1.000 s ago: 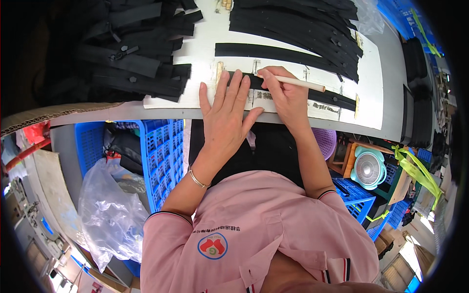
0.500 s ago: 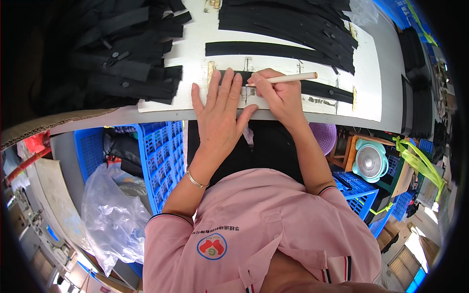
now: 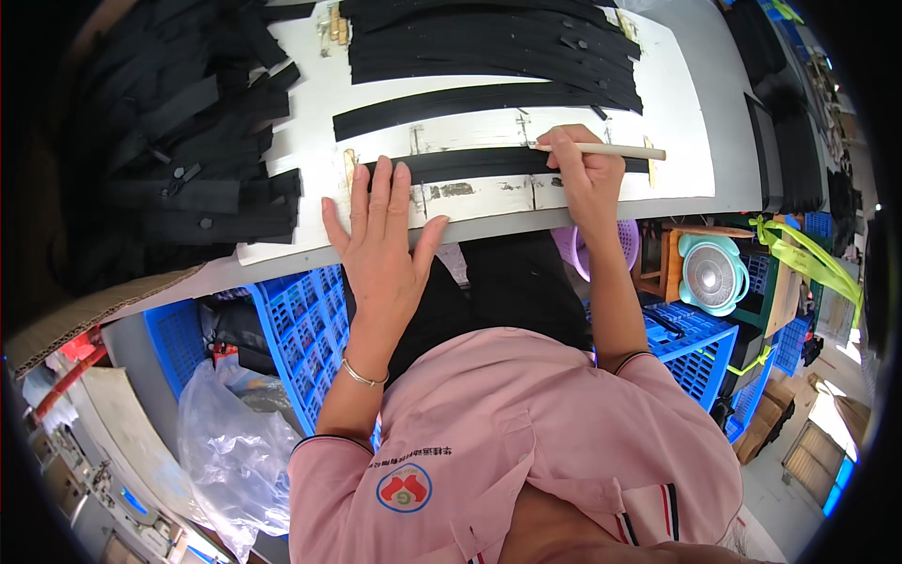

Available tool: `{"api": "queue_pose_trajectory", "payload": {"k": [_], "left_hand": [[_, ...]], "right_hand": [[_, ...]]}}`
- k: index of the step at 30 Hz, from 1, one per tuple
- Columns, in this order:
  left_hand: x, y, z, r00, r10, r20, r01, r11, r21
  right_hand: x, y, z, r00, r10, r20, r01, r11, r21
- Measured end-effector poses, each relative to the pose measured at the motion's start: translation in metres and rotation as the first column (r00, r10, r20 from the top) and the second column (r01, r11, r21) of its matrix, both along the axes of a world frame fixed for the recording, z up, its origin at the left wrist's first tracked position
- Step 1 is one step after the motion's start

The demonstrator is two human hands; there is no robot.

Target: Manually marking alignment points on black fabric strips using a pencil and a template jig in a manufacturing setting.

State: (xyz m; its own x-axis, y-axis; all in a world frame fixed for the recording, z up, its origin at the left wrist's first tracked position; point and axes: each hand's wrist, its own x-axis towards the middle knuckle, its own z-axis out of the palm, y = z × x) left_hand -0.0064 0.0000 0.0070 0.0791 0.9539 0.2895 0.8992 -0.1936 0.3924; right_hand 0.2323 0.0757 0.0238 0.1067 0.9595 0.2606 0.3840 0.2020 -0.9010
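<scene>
A black strip lies along the near edge of a white board on the desk. The left hand, fingers spread flat, covers the strip's left end, gripping nothing; the right hand pinches a pale pen at its far edge.

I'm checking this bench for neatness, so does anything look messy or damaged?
Two things. The pile of black strips on the left lies jumbled, its ends uneven, unlike the neater rows farther back. The white board also has dark smudges beside the black strip that the left hand touches.
</scene>
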Motion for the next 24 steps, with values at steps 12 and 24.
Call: {"api": "queue_pose_trajectory", "payload": {"k": [12,24], "left_hand": [[0.028,0.017,0.015,0.968,-0.14,0.206,0.119,0.986,0.113],[0.084,0.056,0.0,0.889,-0.211,0.405,0.137,0.969,0.205]], "right_hand": [[0.003,0.004,-0.008,0.994,0.058,0.098,-0.066,0.994,0.082],[0.008,-0.001,-0.007,0.995,0.092,-0.035,-0.09,0.994,0.062]]}}
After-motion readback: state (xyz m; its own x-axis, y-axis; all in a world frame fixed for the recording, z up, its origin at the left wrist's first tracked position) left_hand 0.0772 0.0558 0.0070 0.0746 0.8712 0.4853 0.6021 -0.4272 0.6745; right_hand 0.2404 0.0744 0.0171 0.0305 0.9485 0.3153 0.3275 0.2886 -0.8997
